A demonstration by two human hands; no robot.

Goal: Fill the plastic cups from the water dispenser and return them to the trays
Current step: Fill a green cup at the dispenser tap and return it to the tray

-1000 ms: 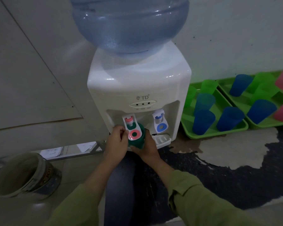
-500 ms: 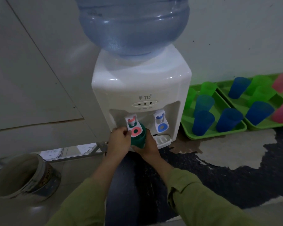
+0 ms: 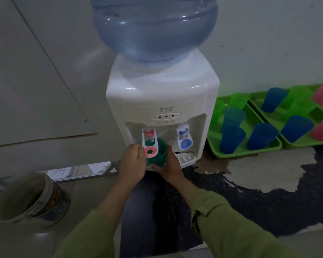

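The dispenser (image 3: 162,94) stood by the wall (image 3: 268,43), bottle (image 3: 155,28) on top, my cup (image 3: 157,155) under its left tap (image 3: 150,144) between my left hand (image 3: 133,164) and right hand (image 3: 169,164). Two trays (image 3: 250,151) of cups (image 3: 262,135) lay on the floor (image 3: 268,168) to its right, a bucket (image 3: 34,198) to its left.

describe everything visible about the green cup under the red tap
The dark teal-green plastic cup is a smooth tapered tumbler, roughly upright, mouth up beneath the red-and-white tap lever of the white water dispenser; the lever hides part of its rim. The right hand grips its right side and base; the left hand curls against the lever beside it. Its water level cannot be seen.
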